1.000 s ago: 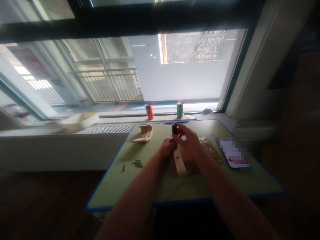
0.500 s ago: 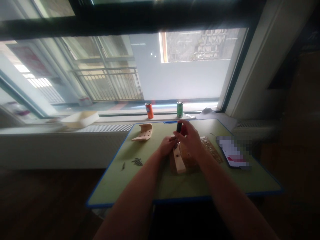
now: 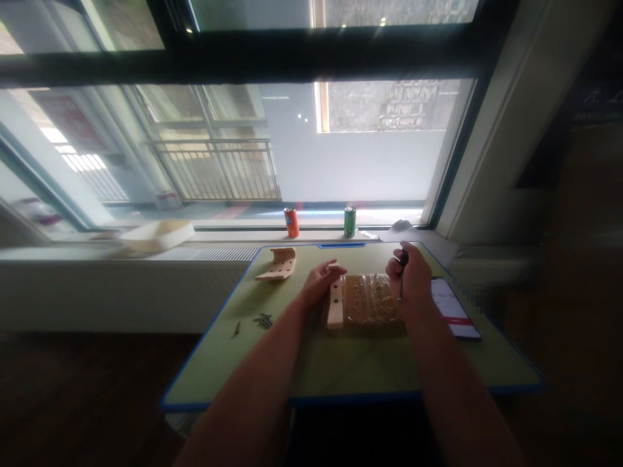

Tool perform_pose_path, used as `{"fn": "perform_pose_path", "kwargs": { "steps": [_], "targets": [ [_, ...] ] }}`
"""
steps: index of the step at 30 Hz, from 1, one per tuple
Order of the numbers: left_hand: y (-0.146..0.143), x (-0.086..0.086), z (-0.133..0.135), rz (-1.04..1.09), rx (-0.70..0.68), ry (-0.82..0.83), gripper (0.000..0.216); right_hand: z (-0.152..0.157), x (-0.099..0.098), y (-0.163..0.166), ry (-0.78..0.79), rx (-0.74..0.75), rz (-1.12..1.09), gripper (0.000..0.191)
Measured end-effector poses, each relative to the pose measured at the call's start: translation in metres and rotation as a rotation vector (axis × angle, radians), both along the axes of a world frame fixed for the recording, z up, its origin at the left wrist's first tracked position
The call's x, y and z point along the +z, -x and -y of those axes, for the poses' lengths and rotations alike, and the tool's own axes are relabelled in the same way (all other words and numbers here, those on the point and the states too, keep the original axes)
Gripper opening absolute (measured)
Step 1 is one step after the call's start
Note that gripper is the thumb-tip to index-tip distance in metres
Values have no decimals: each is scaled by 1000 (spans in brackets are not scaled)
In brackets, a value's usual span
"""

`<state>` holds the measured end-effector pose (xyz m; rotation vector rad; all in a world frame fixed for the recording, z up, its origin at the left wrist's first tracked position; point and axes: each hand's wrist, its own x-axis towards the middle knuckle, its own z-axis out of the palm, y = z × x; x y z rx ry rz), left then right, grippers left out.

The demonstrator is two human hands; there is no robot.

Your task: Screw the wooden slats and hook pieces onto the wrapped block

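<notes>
Head view: work seemingly partway

Dark spots, perhaps holes or screw heads, dot the pale, narrow wooden strip (image 3: 335, 312), which runs along the nine o'clock side of the wrapped brown block (image 3: 366, 300). Loose screws (image 3: 263, 321), apparently left over, lie toward the bench's (image 3: 348, 370) nine o'clock. The left hand (image 3: 317, 283) grips the strip's twelve o'clock end; the right hand (image 3: 416, 275) curls round a dark-handled screwdriver (image 3: 403, 259).

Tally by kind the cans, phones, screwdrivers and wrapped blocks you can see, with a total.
Cans: 2, one orange, one green
Phone: 1
Screwdriver: 1, in the right hand
Wrapped block: 1
Total: 5
</notes>
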<state>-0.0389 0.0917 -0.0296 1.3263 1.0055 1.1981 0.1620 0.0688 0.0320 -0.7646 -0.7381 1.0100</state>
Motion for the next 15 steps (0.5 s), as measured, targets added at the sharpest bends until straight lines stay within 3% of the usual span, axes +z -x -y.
{"fn": "perform_pose_path", "kwargs": {
  "steps": [5,8,11,15],
  "targets": [
    [8,7,7,-206,-79,22,39,-7,-13,-12,155,-381,725,31],
    [8,4,7,-295,-71,5,38,-12,-24,-16,323,-358,1113,31],
    [3,-1,3,-324,11,-65,39,-15,-31,-15,376,-293,1176,30],
    [1,4,1,-295,128,-158,37,-14,-25,-13,244,-322,1155,30]
  ]
}}
